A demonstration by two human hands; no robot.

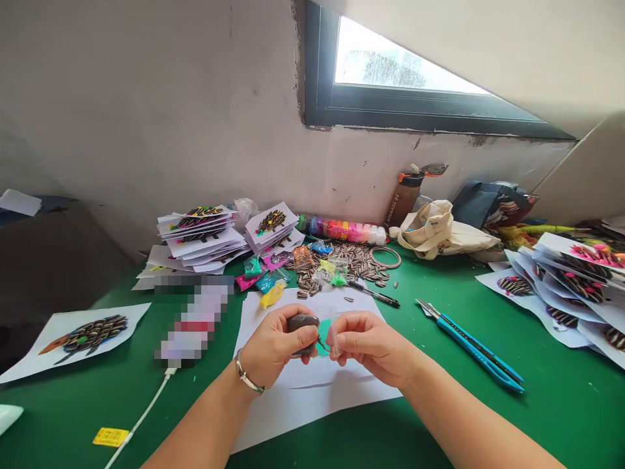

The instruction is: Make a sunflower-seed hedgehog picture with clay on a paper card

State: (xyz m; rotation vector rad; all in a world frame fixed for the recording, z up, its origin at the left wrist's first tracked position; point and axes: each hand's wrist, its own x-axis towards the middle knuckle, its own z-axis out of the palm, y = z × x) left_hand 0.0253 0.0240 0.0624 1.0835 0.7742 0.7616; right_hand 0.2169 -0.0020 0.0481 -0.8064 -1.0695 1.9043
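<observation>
Over the white sheets of paper (278, 417), my two hands are close together. My left hand (276, 342), with a metal bangle at its wrist, is closed around a smooth dark oval lump (301, 320); its material I cannot tell. My right hand (364, 342) pinches the edge of a small clear plastic packet (324, 337) with teal-green stuff in it. The packet sits between both hands, and a thin dark strand shows against it near the lump. Left fingertips behind the lump are partly hidden.
Striped sunflower seeds (351, 257) lie behind the paper, near colourful clay packets (273, 281) and a black pen (374, 294). A blue utility knife (476, 345) with its blade out is at right. Stacked seed pictures (200, 244) stand left, with more (566, 286) right. A white cable (146, 410) crosses front left.
</observation>
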